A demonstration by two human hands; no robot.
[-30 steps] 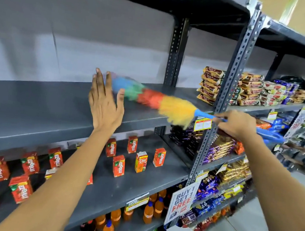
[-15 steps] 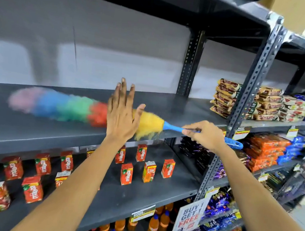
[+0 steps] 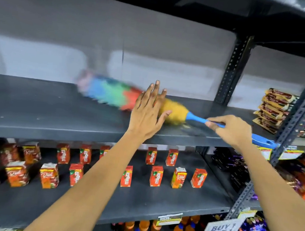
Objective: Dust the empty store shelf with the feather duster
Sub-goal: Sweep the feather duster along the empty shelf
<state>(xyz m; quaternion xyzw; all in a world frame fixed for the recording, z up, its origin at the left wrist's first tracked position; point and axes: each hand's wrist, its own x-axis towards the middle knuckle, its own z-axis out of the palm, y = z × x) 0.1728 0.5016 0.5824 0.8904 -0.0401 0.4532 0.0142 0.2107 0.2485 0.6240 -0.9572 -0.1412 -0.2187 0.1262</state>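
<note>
Grey empty shelf (image 3: 44, 110) half swept: keep right hand (image 3: 229, 130) fingers pinching feather duster (image 3: 112, 95) handle, left hand (image 3: 146, 112) splayed open, empty, sweeping feathers flat leftward.

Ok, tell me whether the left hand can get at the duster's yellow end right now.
Probably yes: the left hand hovers open right in front of the feather duster, its thumb beside the yellow tuft, and nothing sits between them on the empty shelf.
</note>
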